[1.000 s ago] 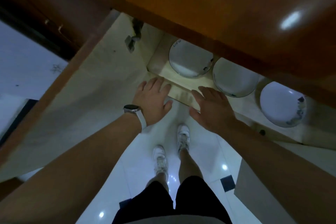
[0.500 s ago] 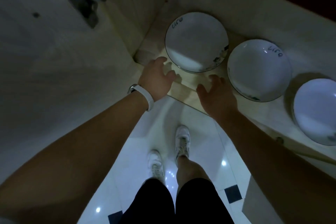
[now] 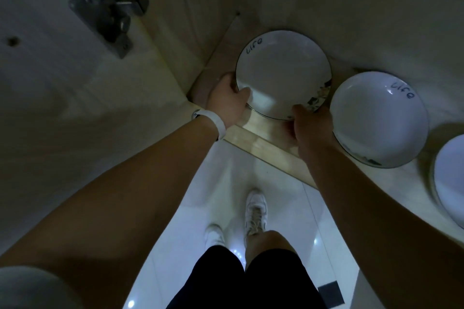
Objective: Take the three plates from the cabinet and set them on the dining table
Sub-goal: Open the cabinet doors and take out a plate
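Cabinet interior was dim, with a pale wood-grain shelf [image 3: 276, 148] and light-coloured walls. Landmark for all positions: left plate [image 3: 283, 70], white w/ dark rim line, "Life" script on its far-left rim and a dark motif on its near-right rim. It sat in the shelf's left corner area. Could not tell whether it was lifted clear of the shelf or resting on it.

Left hand [image 3: 226, 100] gripped the left plate at its near-left rim: thumb lay over the rim onto the inner face, fingers hidden beneath. Right hand [image 3: 308, 120] held the same plate at its near-right rim, thumb at the edge by the motif; remaining fingers not visible.

Middle plate [image 3: 379, 118], same pattern, lay just right of the left plate, close by its rim; contact betw. the two could not be confirmed. Third plate [image 3: 452, 183] lay further right again, cut by the frame edge.

White wristband [image 3: 213, 120] was on the left wrist, near side of the left plate. Metal hinge [image 3: 108, 20] was fixed on the open door [image 3: 50, 83], well left of the left plate. Glossy white floor [image 3: 226, 183] lay below and nearer than the left plate, w/ two white shoes [image 3: 254, 213] and black shorts [image 3: 251, 278] visible.
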### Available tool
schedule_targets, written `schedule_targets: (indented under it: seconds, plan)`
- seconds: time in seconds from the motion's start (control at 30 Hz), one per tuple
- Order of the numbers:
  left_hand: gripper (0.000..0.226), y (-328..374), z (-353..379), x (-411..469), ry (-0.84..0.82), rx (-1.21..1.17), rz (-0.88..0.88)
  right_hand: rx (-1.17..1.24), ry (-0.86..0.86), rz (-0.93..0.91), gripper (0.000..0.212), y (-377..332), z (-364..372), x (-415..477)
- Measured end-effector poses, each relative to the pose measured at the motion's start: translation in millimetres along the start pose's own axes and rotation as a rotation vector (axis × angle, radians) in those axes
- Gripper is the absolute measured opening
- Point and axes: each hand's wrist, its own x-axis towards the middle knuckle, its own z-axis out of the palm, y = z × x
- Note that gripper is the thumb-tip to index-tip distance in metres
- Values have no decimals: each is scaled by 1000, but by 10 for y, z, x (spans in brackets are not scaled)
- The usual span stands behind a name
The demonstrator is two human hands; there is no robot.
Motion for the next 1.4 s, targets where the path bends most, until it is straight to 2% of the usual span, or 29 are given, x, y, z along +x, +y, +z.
schedule_targets:
  seconds: [0.13, 0.4, 0.57, 0.7, 0.93, 1.1, 1.4]
  plan:
    - [26, -1, 9, 89, -19, 15, -24, 155, -16, 43, 36, 11, 28, 1]
    - [28, 54, -13, -172, 18, -33, -51, 243, -97, 0, 51, 78, -30, -115]
    - [55, 42, -151, -439, -21, -135, 22, 315, -201, -10, 65, 70, -124, -361]
    - [54, 78, -297, -688, -46, -150, 43, 310, -297, -51, 72, 56, -242, -630]
    - [54, 249, -571, -1314, 33, -99, 89, 113, -337, -21, 60, -53, -538, -1132]
    - [58, 232, -721, -1966, 74, -207, -37, -53, -372, 8, 43, -172, -791, -1505]
    - [61, 459, -975, -3069, 99, -327, -88, -323, -393, -29, 24, -524, -1112, -2324]
